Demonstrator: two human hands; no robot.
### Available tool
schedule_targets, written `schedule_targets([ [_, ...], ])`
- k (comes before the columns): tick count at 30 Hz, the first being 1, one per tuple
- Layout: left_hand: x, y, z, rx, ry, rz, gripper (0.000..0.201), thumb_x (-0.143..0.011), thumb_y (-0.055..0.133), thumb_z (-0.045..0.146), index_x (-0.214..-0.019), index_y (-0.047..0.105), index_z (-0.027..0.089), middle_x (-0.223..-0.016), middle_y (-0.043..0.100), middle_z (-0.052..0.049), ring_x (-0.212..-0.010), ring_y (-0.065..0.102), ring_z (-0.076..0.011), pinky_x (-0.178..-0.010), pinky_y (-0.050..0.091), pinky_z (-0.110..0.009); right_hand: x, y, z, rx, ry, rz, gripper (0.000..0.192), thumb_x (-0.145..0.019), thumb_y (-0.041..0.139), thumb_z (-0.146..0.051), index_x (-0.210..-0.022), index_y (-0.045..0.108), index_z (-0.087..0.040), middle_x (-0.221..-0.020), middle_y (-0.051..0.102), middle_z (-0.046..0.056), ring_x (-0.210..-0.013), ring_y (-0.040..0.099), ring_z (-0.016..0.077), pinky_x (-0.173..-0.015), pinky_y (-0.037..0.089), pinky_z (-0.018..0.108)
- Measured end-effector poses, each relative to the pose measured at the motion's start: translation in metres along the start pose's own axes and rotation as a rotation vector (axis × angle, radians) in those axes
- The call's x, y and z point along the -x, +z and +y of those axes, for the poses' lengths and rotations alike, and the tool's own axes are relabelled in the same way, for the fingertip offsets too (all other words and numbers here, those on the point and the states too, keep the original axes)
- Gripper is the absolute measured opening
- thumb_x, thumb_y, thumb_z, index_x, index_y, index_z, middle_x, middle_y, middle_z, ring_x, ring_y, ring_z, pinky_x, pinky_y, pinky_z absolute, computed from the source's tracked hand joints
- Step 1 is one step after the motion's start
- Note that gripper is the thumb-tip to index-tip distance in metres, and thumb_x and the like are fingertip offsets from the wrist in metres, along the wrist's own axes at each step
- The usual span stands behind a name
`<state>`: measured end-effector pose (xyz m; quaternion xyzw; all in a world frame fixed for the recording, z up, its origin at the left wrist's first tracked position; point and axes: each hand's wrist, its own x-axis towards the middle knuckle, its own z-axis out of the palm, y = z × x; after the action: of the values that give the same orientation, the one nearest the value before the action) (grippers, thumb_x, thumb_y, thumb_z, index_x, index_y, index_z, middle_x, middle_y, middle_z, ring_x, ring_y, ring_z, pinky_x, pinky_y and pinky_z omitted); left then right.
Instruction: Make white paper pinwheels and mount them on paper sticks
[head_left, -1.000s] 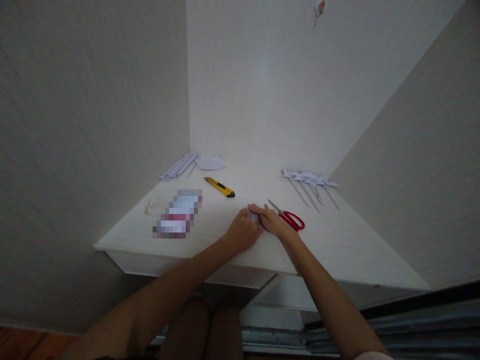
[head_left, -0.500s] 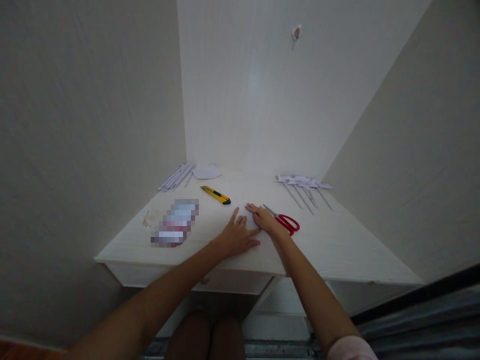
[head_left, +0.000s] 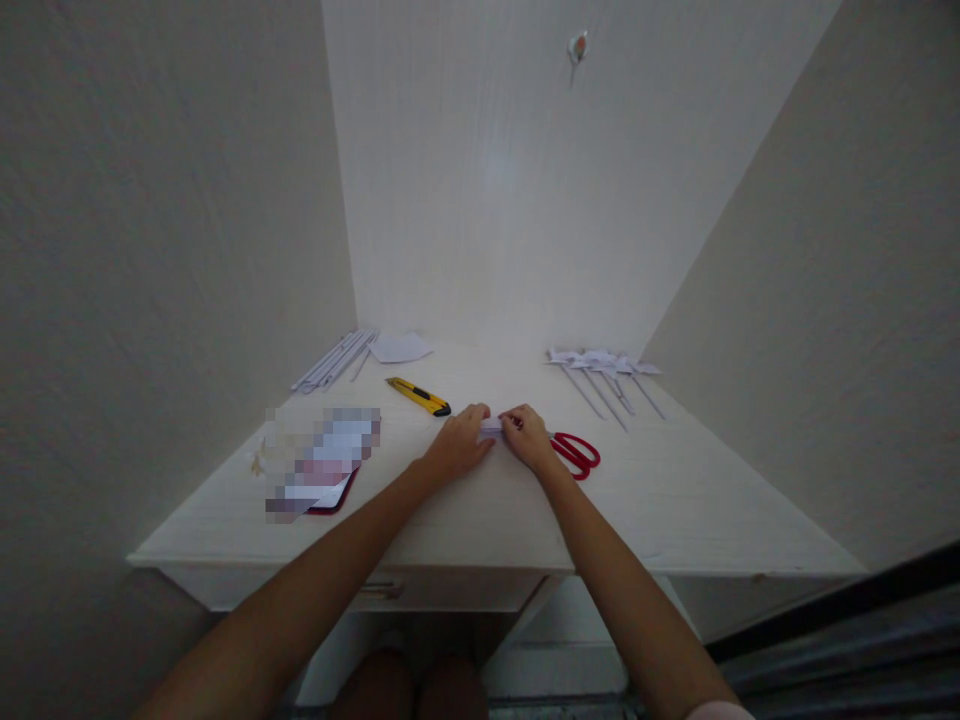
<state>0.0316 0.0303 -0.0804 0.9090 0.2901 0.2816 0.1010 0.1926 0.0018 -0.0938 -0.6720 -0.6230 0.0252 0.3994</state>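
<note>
Between my two hands is a small piece of white paper (head_left: 490,427), apparently folded, just above or on the white table. My left hand (head_left: 463,440) pinches its left end with thumb and fingers. At its right end, my right hand (head_left: 526,434) grips it with bent fingers. Red-handled scissors (head_left: 576,455) lie right beside my right hand, their blades mostly hidden behind it. A yellow box cutter (head_left: 420,396) rests on the table, beyond and left of my left hand.
A phone (head_left: 330,470), blurred out, lies on the table (head_left: 450,530) at the left. Rolled paper sticks (head_left: 336,360) and a paper sheet (head_left: 401,348) sit at the back left. Several paper pinwheel-like pieces on sticks (head_left: 604,365) lie at the back right. Walls enclose three sides.
My hands were lying flat, pressing on the paper; now both have closed on it and hold it by its ends. The view has shifted slightly.
</note>
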Motion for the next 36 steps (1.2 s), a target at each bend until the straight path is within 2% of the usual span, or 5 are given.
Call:
schedule_targets([
  [8,-0.009,0.009,-0.016,0.068,-0.048,0.014,0.008,-0.081,0.047,0.018,-0.086,0.052,0.015,-0.090,0.057,-0.007,-0.089,0.052,-0.0183,-0.082,0.041,-0.035,0.003,0.001,0.001,-0.033,-0.041,-0.082,0.019,-0.070,0.053,-0.014,-0.085,0.065,-0.015,-0.080,0.058,0.005,-0.072,0.053,0.0135,-0.072,0.045,0.028],
  [14,-0.011,0.008,-0.013,0.113,-0.136,-0.033,0.032,-0.074,0.052,0.011,-0.104,0.045,0.015,-0.091,0.058,-0.005,-0.087,0.053,-0.0183,-0.081,0.041,-0.035,0.004,0.001,-0.002,-0.049,-0.099,-0.109,0.020,-0.071,0.054,-0.014,-0.088,0.063,-0.015,-0.082,0.054,0.005,-0.077,0.051,0.0151,-0.076,0.043,0.032],
  [24,-0.009,0.006,-0.019,0.084,0.137,-0.115,0.051,-0.073,0.061,0.039,-0.117,0.049,0.015,-0.104,0.054,-0.010,-0.097,0.047,-0.0222,-0.086,0.038,-0.037,-0.001,0.004,0.004,-0.085,-0.057,-0.060,0.016,-0.078,0.046,-0.019,-0.075,0.061,-0.016,-0.079,0.057,0.006,-0.079,0.051,0.0163,-0.077,0.041,0.031],
  [31,-0.016,0.001,-0.024,0.311,-0.137,-0.056,0.032,-0.069,0.065,0.030,-0.095,0.063,0.011,-0.085,0.062,-0.006,-0.073,0.054,-0.0151,-0.068,0.044,-0.028,-0.002,-0.003,-0.003,-0.182,0.000,-0.041,0.038,-0.086,0.034,-0.036,-0.070,0.062,-0.016,-0.072,0.061,0.005,-0.072,0.055,0.0141,-0.071,0.041,0.028],
  [36,-0.019,0.000,-0.031,0.505,-0.271,-0.049,0.036,-0.058,0.072,0.035,-0.085,0.067,0.012,-0.066,0.061,-0.001,-0.062,0.053,-0.0128,-0.059,0.042,-0.024,0.000,-0.005,-0.008,-0.256,-0.022,-0.082,0.029,-0.078,0.049,-0.038,-0.083,0.063,-0.013,-0.076,0.064,0.005,-0.069,0.056,0.0130,-0.066,0.044,0.026],
])
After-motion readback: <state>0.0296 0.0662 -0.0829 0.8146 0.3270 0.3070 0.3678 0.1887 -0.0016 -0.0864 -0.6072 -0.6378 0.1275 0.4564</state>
